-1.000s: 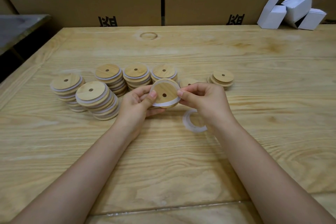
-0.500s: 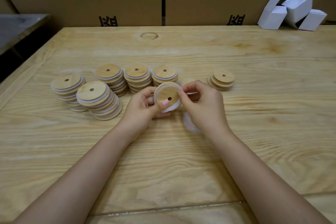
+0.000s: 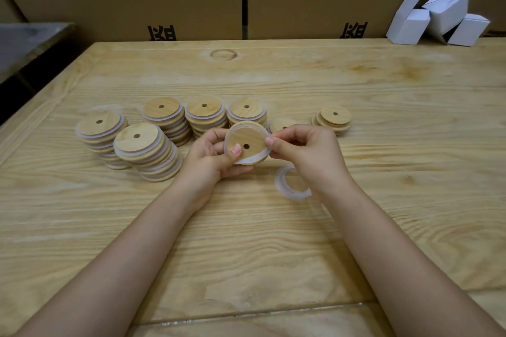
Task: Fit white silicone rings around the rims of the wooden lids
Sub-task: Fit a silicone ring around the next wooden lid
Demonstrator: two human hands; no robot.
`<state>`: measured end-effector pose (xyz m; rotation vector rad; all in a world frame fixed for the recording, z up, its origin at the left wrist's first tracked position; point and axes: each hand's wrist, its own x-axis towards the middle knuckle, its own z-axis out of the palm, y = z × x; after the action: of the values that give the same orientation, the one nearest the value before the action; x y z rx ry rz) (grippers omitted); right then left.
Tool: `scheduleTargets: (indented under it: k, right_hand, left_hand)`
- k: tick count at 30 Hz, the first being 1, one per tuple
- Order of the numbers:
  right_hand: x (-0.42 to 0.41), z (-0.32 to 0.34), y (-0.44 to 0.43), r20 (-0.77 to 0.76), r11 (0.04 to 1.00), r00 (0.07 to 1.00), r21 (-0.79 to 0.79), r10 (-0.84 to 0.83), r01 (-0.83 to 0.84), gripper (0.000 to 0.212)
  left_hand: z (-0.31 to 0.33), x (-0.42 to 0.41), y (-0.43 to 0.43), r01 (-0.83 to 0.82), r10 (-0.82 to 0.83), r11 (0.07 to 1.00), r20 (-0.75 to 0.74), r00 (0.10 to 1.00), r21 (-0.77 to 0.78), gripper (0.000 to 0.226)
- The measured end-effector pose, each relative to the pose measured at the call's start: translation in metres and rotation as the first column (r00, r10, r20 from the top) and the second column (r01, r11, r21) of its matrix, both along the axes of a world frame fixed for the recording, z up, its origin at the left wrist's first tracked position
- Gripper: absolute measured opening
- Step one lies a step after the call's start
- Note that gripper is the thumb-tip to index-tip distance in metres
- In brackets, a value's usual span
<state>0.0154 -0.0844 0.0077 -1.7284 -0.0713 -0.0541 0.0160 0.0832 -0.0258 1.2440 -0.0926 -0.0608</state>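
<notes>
Rotated slightly since earlier, wooden lid (image 3: 247,142) sits gripped in left hand (image 3: 212,156); right hand (image 3: 304,150) pinches silicone ring (image 3: 254,158) at lid's right rim.

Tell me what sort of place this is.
Probably a packing or light-assembly workroom. Brown cartons are stacked along the back, small white boxes sit at the table's far corner, and stacks of lids stand on it.

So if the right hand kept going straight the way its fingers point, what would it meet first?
The right hand points leftward, so it would likely press into the ringed wooden lid held in the left hand.
</notes>
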Motion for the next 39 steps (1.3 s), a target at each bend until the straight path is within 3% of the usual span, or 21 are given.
scheduleTargets:
  k: [3, 10, 13, 17, 23, 30, 39]
  right_hand:
    - [-0.001, -0.002, 0.000, -0.009, 1.000, 1.000, 0.028, -0.005, 0.005, 0.006]
    - [-0.002, -0.008, 0.008, 0.140, 0.983, 0.988, -0.160, -0.068, 0.090, 0.017]
    - [-0.006, -0.010, 0.011, 0.217, 0.975, 0.973, -0.185, -0.084, 0.125, 0.012]
    - [-0.007, -0.011, 0.013, 0.317, 0.954, 0.945, -0.252, -0.074, 0.160, 0.005]
    - [-0.005, -0.011, 0.012, 0.208, 0.966, 0.973, -0.213, -0.105, 0.150, 0.010]
    - [-0.004, -0.003, 0.007, -0.049, 0.985, 0.999, 0.173, -0.006, 0.015, 0.011]
    - [-0.003, -0.003, 0.005, -0.028, 0.987, 0.999, 0.156, 0.034, -0.029, 0.006]
  left_hand:
    - [0.002, 0.000, 0.001, 0.027, -0.027, 1.000, 0.003, 1.000, 0.003, 0.023]
    - [0.000, -0.002, -0.001, 0.059, -0.061, 0.996, 0.028, 0.998, 0.063, 0.030]
    - [-0.001, -0.004, -0.006, 0.095, -0.101, 0.987, 0.037, 0.994, 0.131, 0.035]
    - [0.000, -0.004, -0.009, 0.070, -0.072, 0.994, 0.016, 0.997, 0.086, 0.030]
    - [-0.004, -0.002, -0.007, 0.038, -0.040, 0.996, 0.015, 0.999, 0.076, 0.023]
    - [-0.002, -0.001, -0.004, 0.036, -0.036, 0.999, -0.002, 0.999, -0.010, 0.013]
    - [0.002, -0.001, 0.000, 0.117, -0.117, 0.993, -0.010, 0.993, 0.004, 0.029]
